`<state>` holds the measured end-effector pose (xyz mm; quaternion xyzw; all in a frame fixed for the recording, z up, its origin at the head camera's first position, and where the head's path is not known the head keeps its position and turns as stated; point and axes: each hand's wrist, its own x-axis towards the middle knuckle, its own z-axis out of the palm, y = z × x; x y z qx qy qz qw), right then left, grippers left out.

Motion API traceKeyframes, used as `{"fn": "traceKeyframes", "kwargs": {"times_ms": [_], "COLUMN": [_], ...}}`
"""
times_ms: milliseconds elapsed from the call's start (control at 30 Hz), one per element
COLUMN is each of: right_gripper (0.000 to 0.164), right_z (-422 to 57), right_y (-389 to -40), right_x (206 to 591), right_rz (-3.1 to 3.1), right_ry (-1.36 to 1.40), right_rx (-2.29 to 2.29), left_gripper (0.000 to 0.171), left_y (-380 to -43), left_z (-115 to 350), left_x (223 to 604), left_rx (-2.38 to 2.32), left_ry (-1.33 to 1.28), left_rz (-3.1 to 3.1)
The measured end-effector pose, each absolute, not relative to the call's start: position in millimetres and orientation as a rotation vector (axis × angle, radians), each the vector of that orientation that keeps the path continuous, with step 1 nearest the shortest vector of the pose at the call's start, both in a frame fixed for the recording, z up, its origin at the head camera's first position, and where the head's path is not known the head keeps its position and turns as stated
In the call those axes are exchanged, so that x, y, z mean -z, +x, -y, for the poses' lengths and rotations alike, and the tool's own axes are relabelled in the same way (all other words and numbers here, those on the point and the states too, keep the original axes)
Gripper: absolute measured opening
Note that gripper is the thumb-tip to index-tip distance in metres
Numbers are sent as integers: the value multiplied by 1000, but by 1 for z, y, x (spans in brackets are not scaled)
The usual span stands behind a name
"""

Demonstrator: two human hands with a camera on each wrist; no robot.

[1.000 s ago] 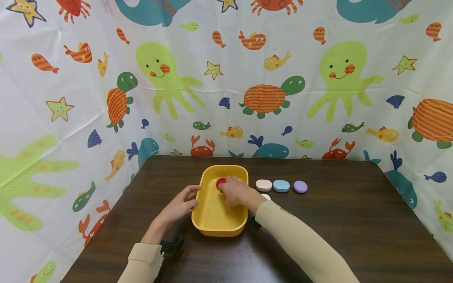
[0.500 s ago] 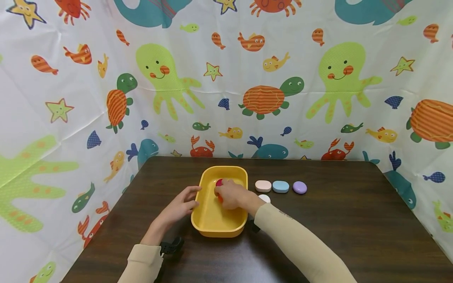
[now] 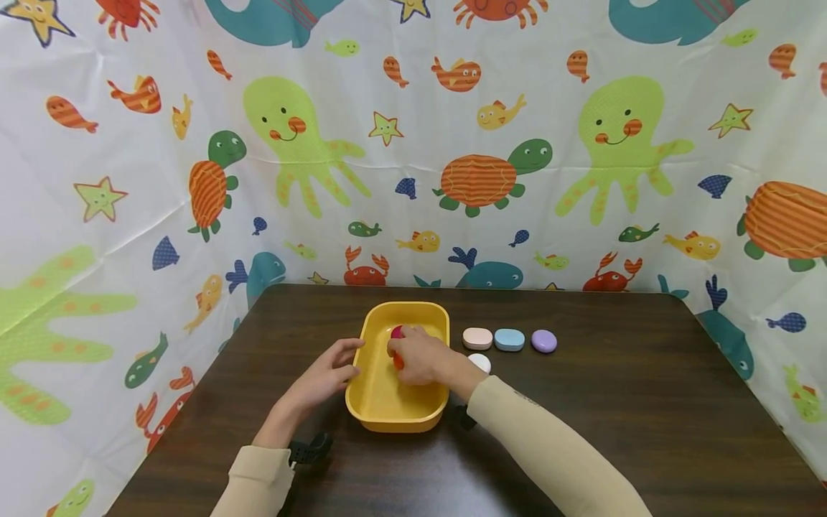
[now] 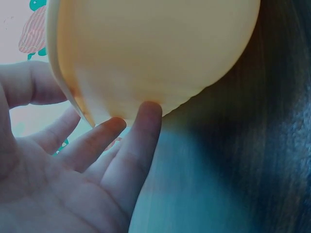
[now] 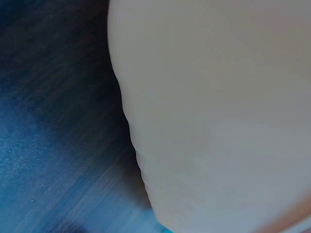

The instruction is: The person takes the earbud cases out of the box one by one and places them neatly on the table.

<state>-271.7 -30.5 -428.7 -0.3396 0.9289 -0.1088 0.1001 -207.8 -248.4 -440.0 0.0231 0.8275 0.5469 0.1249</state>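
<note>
A yellow plastic tub [image 3: 397, 425] stands on the dark table. My left hand [image 3: 326, 370] is at its left side, fingertips touching the outer wall and rim with fairly straight fingers; in the left wrist view these fingers [image 4: 148, 126] lie against the tub wall. My right hand [image 3: 423, 357] reaches down inside the tub, its fingers pinching a small orange-red piece [image 3: 398, 361], mostly hidden by the hand. Just behind it, a crimson rounded piece [image 3: 397, 332] lies in the tub, partly covered. The right wrist view shows only the tub's outer wall [image 5: 204, 116].
Right of the tub lie soap-like pieces: a pink one [image 3: 477, 339], a blue one [image 3: 509, 340], a round purple one [image 3: 543, 341] and a white one [image 3: 479, 362] beside the right wrist. A sea-animal curtain [image 3: 413, 143] hangs behind the table [image 3: 614, 402].
My right hand has shifted slightly toward the front and left inside the tub, bringing more of the orange-red piece into view. The left hand keeps its place on the tub.
</note>
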Motion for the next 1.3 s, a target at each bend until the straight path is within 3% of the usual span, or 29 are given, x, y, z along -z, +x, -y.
{"fn": "traceKeyframes", "kwargs": {"times_ms": [233,1300], "right_gripper": [46,49], "right_z": [29,3], "right_y": [-263,-246], "right_x": [423,399], "right_rz": [-2775,-2857], "right_ry": [-1004,-1126], "right_rx": [335,402], "left_gripper": [56,57], "left_y": [-205,-206], "left_z": [250,249], "left_x": [438,440], "left_rx": [-1577,-1562], "left_ry": [60,61], "left_rz": [-2418,-2427]}}
